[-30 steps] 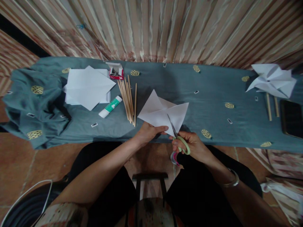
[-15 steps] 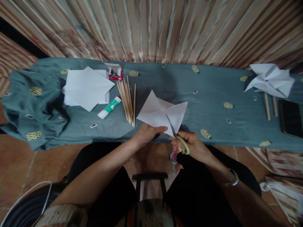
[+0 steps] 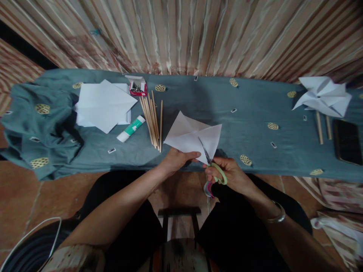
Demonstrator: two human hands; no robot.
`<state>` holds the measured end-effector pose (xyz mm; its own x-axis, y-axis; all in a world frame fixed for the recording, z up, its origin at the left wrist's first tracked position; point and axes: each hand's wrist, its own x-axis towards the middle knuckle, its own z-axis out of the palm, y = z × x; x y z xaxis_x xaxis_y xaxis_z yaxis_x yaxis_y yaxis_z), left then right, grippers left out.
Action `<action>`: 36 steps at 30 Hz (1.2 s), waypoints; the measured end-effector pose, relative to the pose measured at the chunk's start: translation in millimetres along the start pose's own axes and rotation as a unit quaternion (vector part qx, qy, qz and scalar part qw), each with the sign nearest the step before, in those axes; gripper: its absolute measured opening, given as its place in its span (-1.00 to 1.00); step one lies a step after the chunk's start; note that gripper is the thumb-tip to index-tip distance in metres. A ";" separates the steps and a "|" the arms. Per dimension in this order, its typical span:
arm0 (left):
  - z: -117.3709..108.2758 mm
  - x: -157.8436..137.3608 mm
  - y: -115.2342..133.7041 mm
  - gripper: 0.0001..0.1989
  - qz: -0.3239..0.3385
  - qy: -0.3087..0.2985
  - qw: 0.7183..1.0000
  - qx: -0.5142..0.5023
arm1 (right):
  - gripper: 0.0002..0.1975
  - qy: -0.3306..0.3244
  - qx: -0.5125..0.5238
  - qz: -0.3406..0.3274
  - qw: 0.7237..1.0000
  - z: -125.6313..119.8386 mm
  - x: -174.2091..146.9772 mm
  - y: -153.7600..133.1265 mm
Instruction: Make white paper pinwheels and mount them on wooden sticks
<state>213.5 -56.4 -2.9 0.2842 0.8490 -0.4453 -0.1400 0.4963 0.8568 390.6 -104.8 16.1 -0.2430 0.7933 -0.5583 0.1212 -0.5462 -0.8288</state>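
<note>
A creased sheet of white paper (image 3: 185, 130) is pinched at its near edge by my left hand (image 3: 177, 158), the thumb lying on top. My right hand (image 3: 227, 172) grips scissors (image 3: 219, 174) with pale green handles. Their metal blades lie over the lower right part of the sheet, pointing up and left toward its middle. The blades look closed or almost so. Left of the sheet, several thin wooden sticks (image 3: 151, 121) lie side by side. Beyond them are a green and white glue stick (image 3: 131, 129) and a small red box (image 3: 138, 87) of metal pins.
A stack of white paper (image 3: 99, 105) lies at the left of the cloth-covered table (image 3: 249, 102). At the far right are white paper pinwheels (image 3: 323, 96) on sticks and a dark phone (image 3: 347, 141). A striped curtain (image 3: 181, 34) hangs along the back.
The right and upper corners of the paper have sunk slightly toward me. Both hands and the scissors stay almost where they were.
</note>
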 end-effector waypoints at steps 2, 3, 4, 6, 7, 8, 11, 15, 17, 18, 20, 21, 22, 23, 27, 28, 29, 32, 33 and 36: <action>-0.8 0.2 -0.8 -0.81 0.005 -0.006 1.000 0.010 | -0.48 -0.001 -0.004 -0.006 1.000 -0.1 0.3 0.5; -1.0 0.3 -1.2 -0.82 0.007 -0.009 1.000 0.011 | -0.47 0.000 -0.005 -0.005 1.000 -0.2 0.4 0.6; -1.1 0.4 -1.5 -0.83 0.010 -0.010 1.000 0.009 | -0.47 0.002 -0.005 -0.003 1.000 -0.2 0.5 0.6; -0.8 0.4 -1.5 -0.83 0.010 -0.008 1.000 0.005 | -0.47 0.005 -0.003 0.005 1.000 -0.2 0.4 0.3; -0.5 0.3 -1.2 -0.83 0.008 -0.006 1.000 0.001 | -0.47 0.005 -0.001 0.008 1.000 -0.2 0.3 0.1; 0.0 0.1 -0.6 -0.83 0.004 -0.003 1.000 -0.002 | -0.48 0.003 0.001 0.008 1.000 -0.3 0.2 -0.2; 1.6 -0.8 2.2 -0.79 -0.007 0.002 1.000 -0.023 | -0.50 -0.010 0.001 0.004 1.000 -1.7 -0.7 -0.1; 2.1 -1.6 5.0 -0.73 -0.018 0.010 0.999 -0.050 | -0.51 -0.040 -0.021 -0.002 0.999 -8.6 -3.3 1.7; 1.0 -1.2 5.5 -0.72 -0.025 0.013 0.998 -0.059 | -0.49 -0.063 -0.032 0.004 0.998 -14.0 -5.1 2.0; 0.1 -0.7 5.5 -0.71 -0.027 0.014 0.998 -0.062 | -0.48 -0.072 -0.036 0.009 0.997 -16.9 -6.3 1.7; -2.6 0.7 5.8 -0.70 -0.028 0.016 0.998 -0.063 | -0.46 -0.088 -0.051 0.025 0.995 -23.0 -9.5 -0.4; -4.3 1.3 6.1 -0.69 -0.025 0.017 0.998 -0.061 | -0.46 -0.098 -0.061 0.035 0.993 -26.1 -11.6 -1.9; -6.2 1.8 6.5 -0.68 -0.019 0.019 0.998 -0.059 | -0.47 -0.113 -0.071 0.046 0.990 -29.2 -14.1 -3.7; -8.1 2.1 7.1 -0.67 -0.012 0.022 0.998 -0.056 | -0.48 -0.131 -0.079 0.056 0.987 -32.4 -16.9 -5.5; -14.3 -0.2 11.2 -0.65 0.018 0.026 0.999 -0.039 | -0.49 -0.183 -0.071 0.068 0.978 -46.5 -28.6 -11.1; -14.8 -1.4 13.1 -0.65 0.023 0.023 0.999 -0.036 | -0.48 -0.184 -0.063 0.063 0.979 -50.2 -31.1 -12.0; -14.7 -2.8 15.4 -0.66 0.027 0.018 0.999 -0.036 | -0.46 -0.182 -0.055 0.054 0.980 -53.8 -33.3 -12.7; -10.8 -6.9 26.2 -0.64 0.048 0.001 0.998 -0.044 | -0.41 -0.168 -0.040 0.003 0.985 -64.4 -38.9 -14.5; -8.8 -8.1 30.8 -0.62 0.057 -0.008 0.997 -0.049 | -0.39 -0.158 -0.040 -0.017 0.986 -67.7 -40.6 -15.0; -4.2 -10.3 44.7 -0.56 0.077 -0.049 0.994 -0.061 | -0.33 -0.104 -0.040 -0.064 0.992 -77.0 -45.7 -16.3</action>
<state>200.3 -42.3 38.9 0.3406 0.8977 -0.2795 -0.3003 0.3856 0.8725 473.8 -111.4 52.4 -0.4537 0.7773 -0.4358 0.1514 -0.4147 -0.8973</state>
